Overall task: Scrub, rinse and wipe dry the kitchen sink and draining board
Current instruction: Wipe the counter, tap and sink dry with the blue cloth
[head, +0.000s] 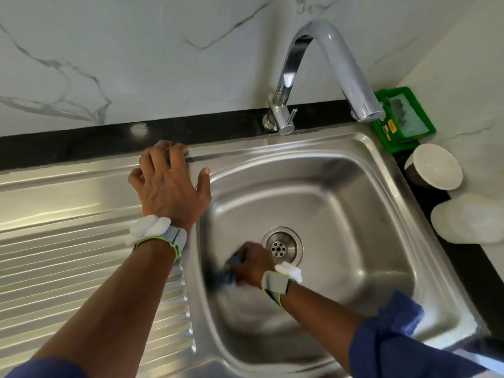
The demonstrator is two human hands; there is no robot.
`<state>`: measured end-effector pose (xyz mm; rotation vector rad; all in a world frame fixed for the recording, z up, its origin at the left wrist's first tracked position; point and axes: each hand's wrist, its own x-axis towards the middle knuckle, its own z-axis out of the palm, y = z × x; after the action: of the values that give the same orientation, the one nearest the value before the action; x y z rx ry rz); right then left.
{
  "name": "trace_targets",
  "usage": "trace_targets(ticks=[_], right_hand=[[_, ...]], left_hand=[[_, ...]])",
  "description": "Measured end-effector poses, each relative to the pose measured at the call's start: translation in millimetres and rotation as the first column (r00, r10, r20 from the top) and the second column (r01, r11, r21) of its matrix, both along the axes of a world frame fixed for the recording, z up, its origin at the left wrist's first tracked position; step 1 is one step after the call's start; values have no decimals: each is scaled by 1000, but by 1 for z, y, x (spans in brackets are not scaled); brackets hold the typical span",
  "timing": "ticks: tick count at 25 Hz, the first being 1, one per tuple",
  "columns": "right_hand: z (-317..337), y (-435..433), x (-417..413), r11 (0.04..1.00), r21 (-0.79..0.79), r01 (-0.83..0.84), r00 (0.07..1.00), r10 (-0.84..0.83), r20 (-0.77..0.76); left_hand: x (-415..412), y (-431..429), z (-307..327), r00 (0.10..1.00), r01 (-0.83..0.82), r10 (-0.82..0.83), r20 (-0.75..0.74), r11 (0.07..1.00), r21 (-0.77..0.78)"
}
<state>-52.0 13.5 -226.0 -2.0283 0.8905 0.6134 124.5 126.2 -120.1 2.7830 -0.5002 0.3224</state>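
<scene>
A stainless steel sink (354,208) fills the middle, with a round drain (282,245) in its bowl. The ribbed draining board (68,241) lies to its left. My left hand (169,184) rests with spread fingers on the sink's rim at the bowl's far left corner. Down in the bowl, just left of the drain, my right hand (252,264) grips a dark blue cloth (230,270) against the bowl's floor; both are blurred. A chrome tap (321,72) arches over the far rim with no water running.
A green soap tray (403,118) sits at the sink's far right corner. A white bowl-shaped lid on a dark container (433,166) and a white object (469,218) stand on the black counter (81,143) to the right. A marble wall rises behind.
</scene>
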Motion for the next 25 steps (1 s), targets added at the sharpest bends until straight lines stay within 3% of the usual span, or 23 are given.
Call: trace_targets(ticks=[1,2,3,4,6,7,8,9,11,12,15,19,21,23,25], right_hand=[[14,-13,7,972,-24,233,968,-229,97],[28,-31,15,898,-58,436,878,-411,244],[39,-53,23,790,-86,607,759,-545,356],[50,-68,32,676,-4,737,612,-666,427],[75,-95,42,524,278,805,349,-797,493],[87,-103,43,458,426,780,246,-851,464],[103,-109,40,403,566,719,201,-901,385],[115,-112,34,326,700,635,198,-945,261],[141,-110,15,260,813,520,360,-930,67],[149,-104,4,289,820,493,452,-891,42],[161,-95,-25,460,733,502,587,-803,101],[192,-102,-53,533,763,366,780,-622,61],[204,-103,-61,501,810,306,843,-537,14],[217,-109,-68,512,808,291,875,-483,-8],[217,-114,-70,705,675,218,920,-378,98]], left_hand=[[1,0,0,1000,-2,2,-2,1000,-5],[1,0,-1,1000,-5,5,1,1000,-7],[1,0,-1,1000,-7,7,6,1000,-3],[0,0,-2,1000,-3,3,5,1000,2],[0,0,-1,1000,4,-4,-4,1000,8],[0,0,-2,1000,4,-4,-7,1000,3],[0,-1,-1,1000,8,-8,-8,1000,-4],[0,1,-1,1000,19,-19,-7,1000,-19],[-4,3,8,998,54,-52,29,995,-82],[-9,4,13,995,94,-89,50,989,-112],[-46,-2,21,940,340,-329,88,918,-204],[-136,-36,28,704,675,-706,-81,700,-234],[-170,-52,29,663,700,-741,-107,664,-264],[-188,-64,32,698,676,-712,-74,690,-257],[-190,-70,33,721,687,-693,22,711,-149]])
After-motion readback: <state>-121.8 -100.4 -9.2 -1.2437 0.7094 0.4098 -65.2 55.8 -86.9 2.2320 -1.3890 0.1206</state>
